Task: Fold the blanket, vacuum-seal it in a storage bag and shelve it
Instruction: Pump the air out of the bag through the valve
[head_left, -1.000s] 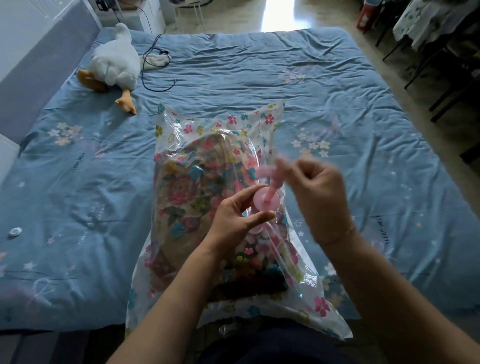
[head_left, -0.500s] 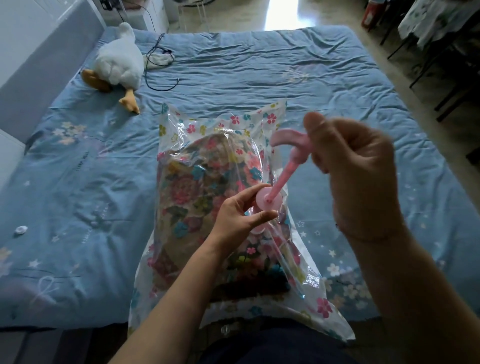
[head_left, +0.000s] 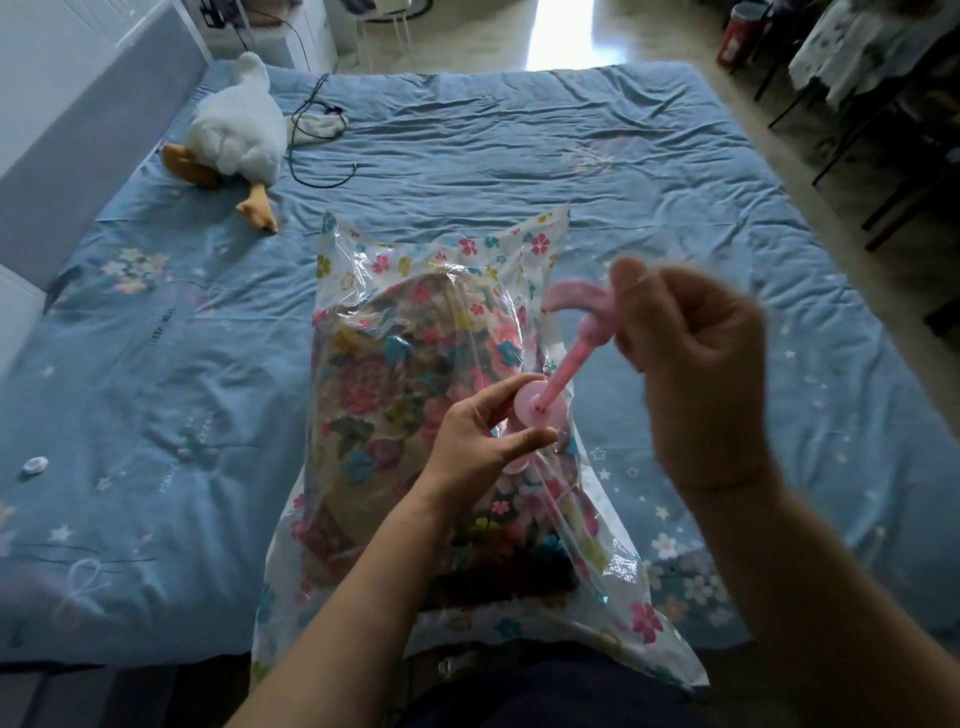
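Gripping pump handle (head_left: 576, 306) in raised right hand (head_left: 691, 364), left hand (head_left: 483, 441) pinching pump base (head_left: 537, 408) on bag (head_left: 395, 415)

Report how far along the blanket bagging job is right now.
Done: the folded blanket lies inside the storage bag on the bed. In hand: the left hand holds the hand pump at its base on the bag, while the right hand grips its raised handle. Left: the bag looks loose and crinkly, so more air must come out, and then it needs shelving.
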